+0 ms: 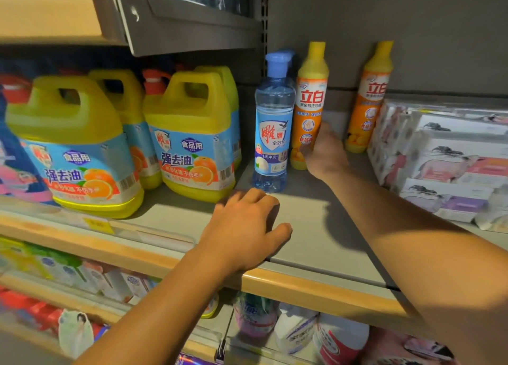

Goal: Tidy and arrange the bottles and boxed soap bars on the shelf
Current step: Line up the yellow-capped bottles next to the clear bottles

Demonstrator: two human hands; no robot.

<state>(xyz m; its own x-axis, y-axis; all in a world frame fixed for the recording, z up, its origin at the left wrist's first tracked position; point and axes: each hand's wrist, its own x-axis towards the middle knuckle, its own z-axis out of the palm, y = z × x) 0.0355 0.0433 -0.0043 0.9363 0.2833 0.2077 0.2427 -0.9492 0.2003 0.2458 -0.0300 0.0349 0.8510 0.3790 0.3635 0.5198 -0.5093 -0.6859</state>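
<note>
Right hand: the right hand (325,150) is reaching deep over the shelf (316,235) and curling round the lower body of an orange bottle (309,109), thumb in front, fingers going behind it.
Left hand: the left hand (244,227) is resting on the shelf near its front edge, fingers loosely bent, holding nothing.
Orange bottle: standing upright, touching or just beside the right flank of the blue bottle (272,128); whether it is lifting off the shelf cannot be told.
Blue bottle: standing upright just behind the left hand; a second blue cap is showing directly behind it.
Second orange bottle: the second orange bottle (367,98) is standing alone, well to the right of the blue bottle, against the soap boxes (445,155).
Jugs: the yellow jugs (189,133) are standing in rows to the left of the blue bottle.
Step in hand: judged to be gripping the orange bottle to reposition it in its row.
Next move: likely calling for a firm grip low on the body, keeping the bottle vertical, and guarding the blue bottle against a knock; then bringing the second orange bottle in line.
</note>
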